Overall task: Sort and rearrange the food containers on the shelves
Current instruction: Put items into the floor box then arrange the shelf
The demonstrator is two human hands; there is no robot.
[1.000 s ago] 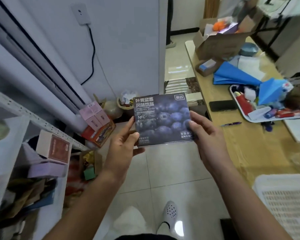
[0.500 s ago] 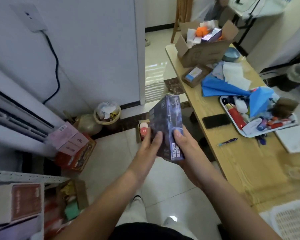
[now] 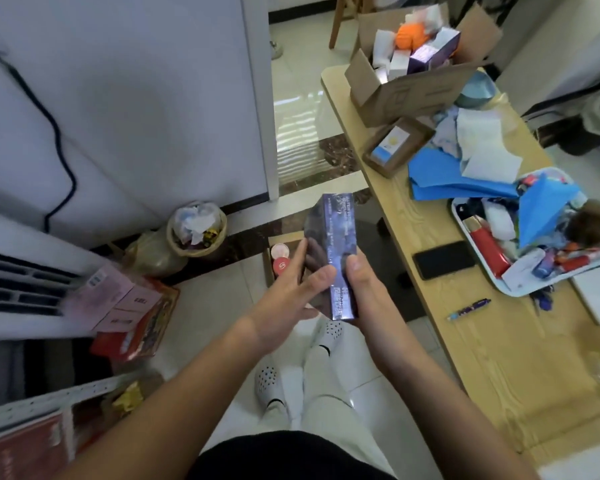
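The blueberry box (image 3: 340, 251) is held edge-on just left of the wooden table (image 3: 482, 341). The right hand (image 3: 364, 292) grips its near end; the left hand (image 3: 291, 296) lays straight fingers flat against its side.

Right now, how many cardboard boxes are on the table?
2: a large open cardboard box at the far end, a small brown box just nearer; clutter may hide others.
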